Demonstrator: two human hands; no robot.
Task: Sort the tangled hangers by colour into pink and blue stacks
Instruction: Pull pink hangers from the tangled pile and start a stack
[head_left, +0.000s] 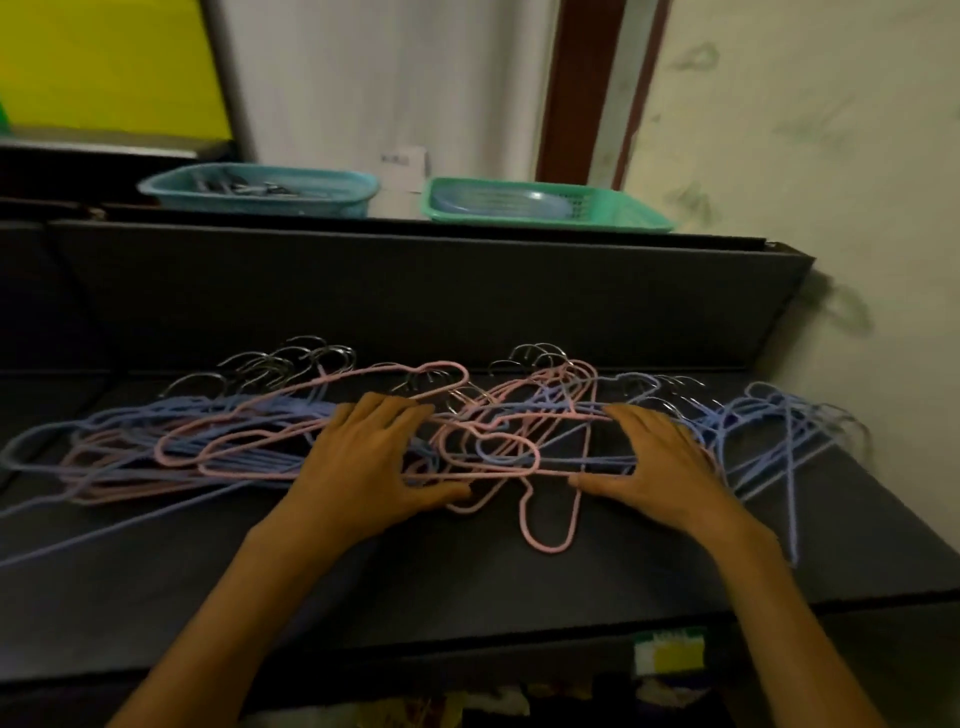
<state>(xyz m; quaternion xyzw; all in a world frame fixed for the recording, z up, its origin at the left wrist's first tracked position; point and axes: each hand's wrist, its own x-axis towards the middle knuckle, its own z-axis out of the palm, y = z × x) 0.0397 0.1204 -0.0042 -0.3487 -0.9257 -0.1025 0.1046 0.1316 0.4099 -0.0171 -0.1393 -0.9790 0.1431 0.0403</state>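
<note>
With both palms flat, fingers spread, left hand (366, 457) and right hand (657, 462) pressing the tangled hangers (483, 441) lying beneath and between them, I'd expect light, stiff, snag-prone wire: lift single hangers by the metal hooks (540, 356) beyond the fingertips.

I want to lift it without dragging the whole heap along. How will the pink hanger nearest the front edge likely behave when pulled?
The pink hanger is thin coated wire, so probably light and fairly stiff, flexing slightly. Its upper part runs under crossing blue hangers and pink ones, so it will likely snag and tug them. Its matte coating looks grippy, so it probably won't slip from the fingers.
</note>
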